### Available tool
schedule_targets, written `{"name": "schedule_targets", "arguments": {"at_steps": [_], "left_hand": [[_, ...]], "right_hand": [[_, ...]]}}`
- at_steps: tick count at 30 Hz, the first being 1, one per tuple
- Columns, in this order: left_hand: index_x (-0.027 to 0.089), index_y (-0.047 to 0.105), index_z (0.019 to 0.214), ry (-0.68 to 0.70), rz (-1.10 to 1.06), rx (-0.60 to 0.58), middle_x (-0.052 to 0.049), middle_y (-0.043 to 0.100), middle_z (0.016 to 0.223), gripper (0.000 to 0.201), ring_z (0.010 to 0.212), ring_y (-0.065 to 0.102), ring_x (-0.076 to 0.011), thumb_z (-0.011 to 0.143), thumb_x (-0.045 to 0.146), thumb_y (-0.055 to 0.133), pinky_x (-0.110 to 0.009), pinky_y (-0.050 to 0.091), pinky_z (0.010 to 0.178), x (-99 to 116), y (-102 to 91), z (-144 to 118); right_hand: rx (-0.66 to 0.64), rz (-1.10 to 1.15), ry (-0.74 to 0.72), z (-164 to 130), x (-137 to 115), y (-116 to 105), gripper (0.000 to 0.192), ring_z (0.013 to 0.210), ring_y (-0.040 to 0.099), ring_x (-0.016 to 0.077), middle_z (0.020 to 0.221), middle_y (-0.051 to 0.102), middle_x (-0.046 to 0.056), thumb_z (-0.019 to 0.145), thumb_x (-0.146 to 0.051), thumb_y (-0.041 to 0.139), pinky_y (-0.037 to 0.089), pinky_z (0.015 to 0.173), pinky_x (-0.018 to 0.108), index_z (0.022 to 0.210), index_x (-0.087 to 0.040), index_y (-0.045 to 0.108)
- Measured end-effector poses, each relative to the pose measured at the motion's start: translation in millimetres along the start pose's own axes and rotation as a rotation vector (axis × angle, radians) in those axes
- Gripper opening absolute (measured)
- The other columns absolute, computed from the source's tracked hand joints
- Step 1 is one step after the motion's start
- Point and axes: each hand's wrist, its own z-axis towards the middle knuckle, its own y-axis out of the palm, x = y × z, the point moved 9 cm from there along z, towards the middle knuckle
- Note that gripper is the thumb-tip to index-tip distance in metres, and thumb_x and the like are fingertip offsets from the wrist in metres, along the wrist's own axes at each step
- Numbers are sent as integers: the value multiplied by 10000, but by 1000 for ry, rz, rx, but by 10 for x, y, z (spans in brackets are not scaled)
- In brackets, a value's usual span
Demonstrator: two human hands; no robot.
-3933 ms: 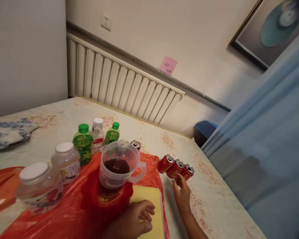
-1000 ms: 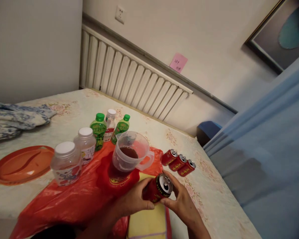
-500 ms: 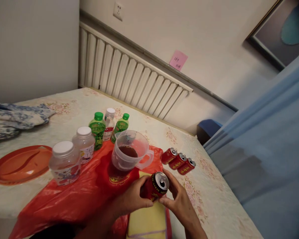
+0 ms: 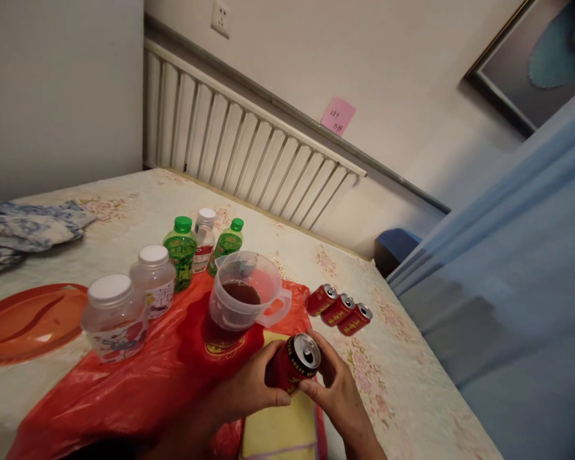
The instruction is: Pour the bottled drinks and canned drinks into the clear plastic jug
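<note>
A red drink can (image 4: 293, 363) is held above the table's near edge, its silver top turned towards me. My left hand (image 4: 249, 386) wraps its left side and bottom. My right hand (image 4: 333, 386) cups its right side, fingertips at the rim of the top. Just beyond the can stands a clear plastic jug (image 4: 242, 299) with dark liquid in it. Three more red cans (image 4: 340, 309) lie side by side on the tablecloth to the right of the jug.
A red plastic bag (image 4: 148, 377) covers the near table, with a yellow cloth (image 4: 280, 431) under my hands. Two white-lidded jars (image 4: 129, 300), green bottles (image 4: 182, 249) and an orange tray (image 4: 26, 322) stand left. A radiator (image 4: 249, 160) lines the wall; a blue curtain (image 4: 517, 281) hangs right.
3.9 s ago my hands were empty, the left on the yellow cloth, the right by the three cans. Since 1 s ago both hold the can, which has sunk slightly towards me.
</note>
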Motion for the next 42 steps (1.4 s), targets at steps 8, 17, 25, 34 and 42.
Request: {"name": "schedule_targets", "arguments": {"at_steps": [8, 17, 25, 34, 42], "left_hand": [[237, 499, 1276, -3, 50, 52, -51, 605, 1289, 709, 1186, 549, -271, 605, 125, 697, -404, 425, 1047, 82, -59, -31], [233, 489, 1320, -51, 65, 85, -20, 670, 1087, 712, 1078, 589, -262, 636, 131, 659, -364, 485, 937, 30, -99, -70], [230, 502, 1296, -8, 62, 110, -30, 631, 1243, 685, 1104, 587, -238, 645, 100, 669, -348, 476, 959, 11, -114, -84], [214, 507, 1299, 11, 69, 98, -58, 622, 1282, 704, 1155, 574, -263, 626, 90, 671, -359, 454, 999, 9, -72, -72], [222, 517, 1292, -41, 65, 70, -72, 632, 1255, 700, 1137, 580, -281, 618, 142, 687, -397, 471, 991, -61, -46, -66]], "right_hand": [[-23, 10, 3, -15, -2, 48, 878, 1314, 501, 331, 1395, 565, 148, 608, -446, 879, 358, 1136, 482, 1371, -187, 529], [87, -148, -66, -46, -140, 36, 734, 1273, 541, 293, 1375, 587, 90, 675, -216, 814, 419, 1101, 435, 1357, -231, 541], [113, -356, -248, -151, -355, 106, 570, 1230, 561, 269, 1305, 625, 65, 747, -177, 757, 440, 1074, 411, 1286, -264, 593], [84, -343, -295, -198, -397, 108, 599, 1221, 565, 264, 1303, 619, 69, 746, -142, 753, 462, 1050, 386, 1305, -266, 578], [96, -342, -289, -222, -370, 101, 619, 1207, 582, 264, 1295, 631, 71, 723, -110, 750, 475, 1033, 384, 1298, -268, 584]]}}
